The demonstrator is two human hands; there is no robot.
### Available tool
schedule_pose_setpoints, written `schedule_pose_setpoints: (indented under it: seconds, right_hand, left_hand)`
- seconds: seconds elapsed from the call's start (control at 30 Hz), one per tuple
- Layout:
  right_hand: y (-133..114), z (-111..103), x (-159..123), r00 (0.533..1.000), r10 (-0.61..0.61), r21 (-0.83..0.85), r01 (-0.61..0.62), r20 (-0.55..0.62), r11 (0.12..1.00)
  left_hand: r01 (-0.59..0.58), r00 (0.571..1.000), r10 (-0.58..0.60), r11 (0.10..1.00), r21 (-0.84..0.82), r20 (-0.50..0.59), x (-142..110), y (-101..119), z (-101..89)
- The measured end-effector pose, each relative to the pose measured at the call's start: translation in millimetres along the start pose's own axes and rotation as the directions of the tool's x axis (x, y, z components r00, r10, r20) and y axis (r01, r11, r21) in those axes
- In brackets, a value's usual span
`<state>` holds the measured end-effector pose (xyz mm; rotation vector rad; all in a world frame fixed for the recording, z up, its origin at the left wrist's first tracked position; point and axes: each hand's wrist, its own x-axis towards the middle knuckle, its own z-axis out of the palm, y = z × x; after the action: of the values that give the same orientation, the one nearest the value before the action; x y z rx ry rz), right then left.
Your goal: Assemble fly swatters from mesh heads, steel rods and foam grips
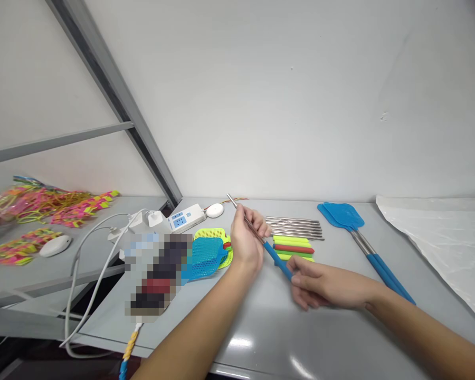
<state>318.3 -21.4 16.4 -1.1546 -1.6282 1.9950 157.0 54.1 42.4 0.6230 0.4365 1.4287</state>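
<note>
My right hand (312,282) has thumb and forefinger closed on the low end of the grip (274,255); other fingers bent loose, slightly blurred. Grip: plain blue, matte, slim tube, with the rod (255,231) running out its top. Looks rubbery, so probably some give and decent friction; best held near its end. My left hand (247,240) is curled nearly closed round the rod, just past the grip's mouth. Rod: bare silvery metal, straight, shiny. Should be light, stiff, slick, hard to break; I'd take it close to the grip to stop it twisting. Whole piece is tilted, nearer than and left of the spare rods (295,228), bare tip poking out beyond my left hand. Spare grips (293,248), yellow, red and green, lie just nearer than the spare rods.
</note>
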Motion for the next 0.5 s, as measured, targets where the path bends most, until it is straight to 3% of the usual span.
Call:
schedule_pose_setpoints:
  seconds: [0.13, 0.3, 0.5]
  right_hand:
    - [2.7, 3.9, 3.5, 0.999, -0.026, 0.037, 0.028, -0.042, 0.999]
    - [3.9, 7.4, 7.3, 0.994, -0.065, 0.066, 0.07, -0.083, 0.995]
    - [-18.1, -14.7, -13.8, 0.975, -0.18, -0.246, 0.143, -0.133, 0.959]
  left_hand:
    - [-0.046, 0.993, 0.027, 0.984, 0.172, 0.111, -12.6, -20.3, 0.0]
    - [-0.018, 0.976, -0.042, 0.962, 0.272, 0.214, -22.9, -30.5, 0.3]
    - [-0.032, 0.944, -0.093, 0.929, 0.368, 0.316, -41.3, -37.0, 3.7]
